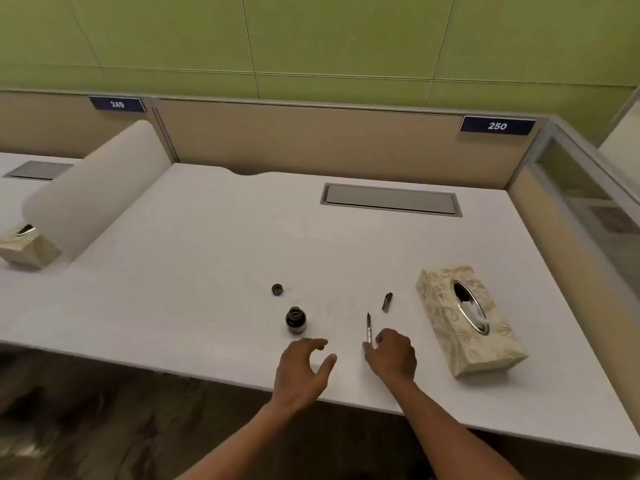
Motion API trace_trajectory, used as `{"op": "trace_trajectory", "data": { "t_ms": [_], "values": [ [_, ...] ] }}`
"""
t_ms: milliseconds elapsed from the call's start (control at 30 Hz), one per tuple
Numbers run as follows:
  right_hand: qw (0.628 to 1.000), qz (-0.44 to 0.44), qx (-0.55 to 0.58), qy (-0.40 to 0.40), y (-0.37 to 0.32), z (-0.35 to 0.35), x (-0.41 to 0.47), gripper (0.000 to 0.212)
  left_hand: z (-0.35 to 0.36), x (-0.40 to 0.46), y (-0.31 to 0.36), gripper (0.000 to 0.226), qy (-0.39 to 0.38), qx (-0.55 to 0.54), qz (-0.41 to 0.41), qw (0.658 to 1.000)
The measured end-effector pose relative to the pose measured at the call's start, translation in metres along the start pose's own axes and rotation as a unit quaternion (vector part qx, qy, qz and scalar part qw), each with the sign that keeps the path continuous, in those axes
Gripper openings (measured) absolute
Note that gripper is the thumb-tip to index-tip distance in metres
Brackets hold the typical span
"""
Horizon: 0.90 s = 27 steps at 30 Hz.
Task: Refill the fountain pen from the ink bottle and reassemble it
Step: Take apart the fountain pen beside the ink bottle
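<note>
A small dark ink bottle [295,320] stands uncapped on the white desk [194,258], its round cap [277,289] lying a little behind it. My right hand [393,355] pinches the lower end of the thin pen section [369,329], whose nib points away from me. The dark pen barrel [387,301] lies loose on the desk further back, to the right. My left hand [304,365] hovers just in front of the bottle with fingers spread and relaxed, holding nothing.
A patterned tissue box [471,323] sits at the right, close to my right hand. A metal cable hatch [391,199] is set into the desk at the back. A beige curved divider [93,192] rises at the left, partitions behind.
</note>
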State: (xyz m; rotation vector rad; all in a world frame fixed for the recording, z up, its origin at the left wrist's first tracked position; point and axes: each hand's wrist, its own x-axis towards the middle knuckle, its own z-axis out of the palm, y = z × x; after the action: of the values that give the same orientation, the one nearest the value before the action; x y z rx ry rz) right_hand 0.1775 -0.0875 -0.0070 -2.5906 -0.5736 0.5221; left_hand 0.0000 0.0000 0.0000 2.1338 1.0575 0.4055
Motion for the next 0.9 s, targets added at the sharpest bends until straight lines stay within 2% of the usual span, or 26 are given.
{"op": "trace_trajectory", "data": {
  "t_ms": [133, 233, 400, 600, 900],
  "values": [
    [0.996, 0.043, 0.072, 0.007, 0.004, 0.001, 0.001, 0.011, 0.005, -0.007, 0.011, 0.030, -0.030, -0.112, -0.079, 0.990],
    [0.981, 0.038, 0.187, -0.008, 0.003, 0.003, -0.002, 0.001, 0.010, -0.008, 0.014, 0.025, -0.038, -0.161, -0.114, 0.980],
    [0.944, -0.015, 0.313, -0.103, 0.004, -0.001, -0.024, 0.007, 0.004, 0.003, 0.027, 0.024, -0.043, -0.280, -0.186, 0.941],
    [0.922, -0.068, 0.338, -0.179, -0.006, -0.009, -0.036, 0.008, -0.012, 0.013, 0.036, 0.021, -0.042, -0.383, -0.212, 0.898],
    [0.898, -0.112, 0.328, -0.272, -0.046, -0.012, -0.041, 0.015, -0.032, 0.026, 0.020, 0.019, -0.010, -0.439, -0.230, 0.869]
  ]
}}
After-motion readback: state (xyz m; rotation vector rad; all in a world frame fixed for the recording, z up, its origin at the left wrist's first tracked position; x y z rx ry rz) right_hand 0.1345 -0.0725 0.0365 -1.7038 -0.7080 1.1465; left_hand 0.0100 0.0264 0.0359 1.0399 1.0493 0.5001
